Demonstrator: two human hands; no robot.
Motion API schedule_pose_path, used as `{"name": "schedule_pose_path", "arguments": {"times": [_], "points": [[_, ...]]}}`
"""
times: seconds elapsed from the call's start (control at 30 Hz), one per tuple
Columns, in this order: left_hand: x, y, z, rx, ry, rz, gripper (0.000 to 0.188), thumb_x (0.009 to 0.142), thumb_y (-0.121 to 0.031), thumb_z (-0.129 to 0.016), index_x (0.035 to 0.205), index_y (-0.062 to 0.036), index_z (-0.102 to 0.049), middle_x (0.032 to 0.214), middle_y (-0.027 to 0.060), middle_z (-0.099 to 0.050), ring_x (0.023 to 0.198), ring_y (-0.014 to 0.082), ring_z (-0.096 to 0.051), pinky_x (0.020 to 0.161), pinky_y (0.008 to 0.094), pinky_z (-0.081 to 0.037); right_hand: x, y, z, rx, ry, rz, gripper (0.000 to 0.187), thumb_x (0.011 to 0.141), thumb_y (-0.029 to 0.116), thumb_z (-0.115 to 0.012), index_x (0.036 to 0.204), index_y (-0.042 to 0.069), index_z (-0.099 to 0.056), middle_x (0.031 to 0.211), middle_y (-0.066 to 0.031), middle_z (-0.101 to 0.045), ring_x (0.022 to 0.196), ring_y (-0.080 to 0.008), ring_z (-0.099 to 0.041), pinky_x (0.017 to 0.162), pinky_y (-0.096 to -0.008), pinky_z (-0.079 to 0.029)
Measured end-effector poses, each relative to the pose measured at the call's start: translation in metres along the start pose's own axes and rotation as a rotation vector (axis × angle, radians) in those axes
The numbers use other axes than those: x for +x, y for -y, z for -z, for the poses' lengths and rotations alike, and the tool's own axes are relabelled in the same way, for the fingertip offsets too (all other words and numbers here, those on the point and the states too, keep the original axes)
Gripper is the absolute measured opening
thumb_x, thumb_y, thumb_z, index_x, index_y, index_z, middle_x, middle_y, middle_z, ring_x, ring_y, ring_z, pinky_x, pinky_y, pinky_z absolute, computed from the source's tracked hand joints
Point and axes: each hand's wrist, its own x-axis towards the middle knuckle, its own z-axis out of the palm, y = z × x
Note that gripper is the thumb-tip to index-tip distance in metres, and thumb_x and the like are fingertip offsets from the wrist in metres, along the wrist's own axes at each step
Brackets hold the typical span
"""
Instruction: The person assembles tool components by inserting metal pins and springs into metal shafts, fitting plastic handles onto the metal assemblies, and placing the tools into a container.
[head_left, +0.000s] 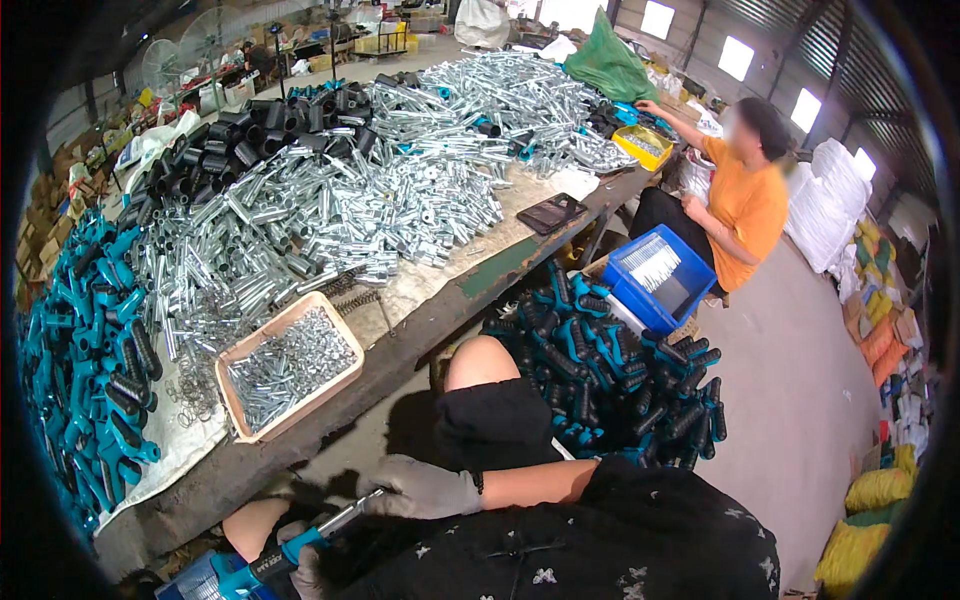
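My right hand (425, 488), in a grey glove, closes round the end of a shiny metal tube (345, 515). The tube runs into a teal and black hand tool (268, 563), tilted low in front of my lap. My left hand (310, 573), also gloved, grips the tool's body from below; most of it is hidden by the tool and the lower edge. Nearest on the table stands a pale plastic tray (352, 372) full of small metal pins. Below the tool, part of a blue crate (190, 580) shows.
A long table (440, 285) carries heaped metal tubes (400, 210), black sleeves (235, 140) and teal tool bodies (85, 350). A phone (552, 213) lies by its edge. To my right are piled teal-black handles (620, 375), a blue bin (655, 270) and a seated person in orange (745, 205).
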Motion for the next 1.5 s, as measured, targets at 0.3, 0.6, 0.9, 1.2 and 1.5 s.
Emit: {"name": "schedule_pose_path", "arguments": {"times": [0.3,0.6,0.9,1.2,1.5], "points": [[0.014,-0.017,-0.076,0.245,0.215,-0.205,0.059,0.077,-0.043,-0.083,0.119,-0.0069,-0.062,0.109,0.0096,-0.068,0.099,0.0256,-0.065,0.089,0.0398,-0.054,0.008,-0.011,0.005,-0.135,-0.061,0.310,0.028,0.095,0.026,-0.064,0.114,0.007,-0.058,0.103,-0.0140,-0.061,0.099,-0.0350,-0.055,0.088,-0.0463,-0.043],[0.040,-0.032,-0.081,0.908,0.565,-0.488,0.056,0.076,-0.043,-0.083,0.114,-0.0073,-0.064,0.104,0.0108,-0.069,0.099,0.0285,-0.066,0.089,0.0412,-0.053,0.025,-0.005,0.013,0.468,0.430,-0.365,0.025,0.102,0.025,-0.049,0.104,0.003,-0.061,0.092,-0.0178,-0.064,0.083,-0.0280,-0.060,0.076,-0.0390,-0.048],[0.055,-0.024,-0.094,1.887,0.286,-0.599,0.023,0.077,-0.029,-0.073,0.088,-0.0099,-0.069,0.095,0.0141,-0.068,0.086,0.0341,-0.067,0.075,0.0452,-0.052,-0.005,0.031,0.112,0.396,0.436,-0.470,0.070,0.095,0.038,-0.065,0.146,-0.002,-0.037,0.123,-0.0196,-0.062,0.094,-0.0246,-0.070,0.076,-0.0325,-0.058],[0.149,0.047,0.008,1.589,0.166,-0.436,0.040,0.088,-0.034,-0.065,0.113,-0.0033,-0.063,0.107,0.0223,-0.068,0.101,0.0406,-0.066,0.089,0.0479,-0.052,0.055,0.015,0.076,-0.186,0.019,-0.744,0.033,0.090,0.027,-0.065,0.103,-0.003,-0.063,0.073,-0.0066,-0.062,0.059,-0.0138,-0.062,0.054,-0.0272,-0.050],[0.129,0.007,-0.021,1.154,-0.041,-0.181,0.047,0.089,-0.032,-0.067,0.119,0.0031,-0.064,0.116,0.0268,-0.066,0.114,0.0404,-0.061,0.097,0.0425,-0.047,0.076,-0.069,0.055,-0.409,0.198,-0.831,0.036,0.084,0.032,-0.066,0.079,-0.004,-0.067,0.064,-0.0126,-0.064,0.056,-0.0216,-0.065,0.056,-0.0337,-0.051]]}}
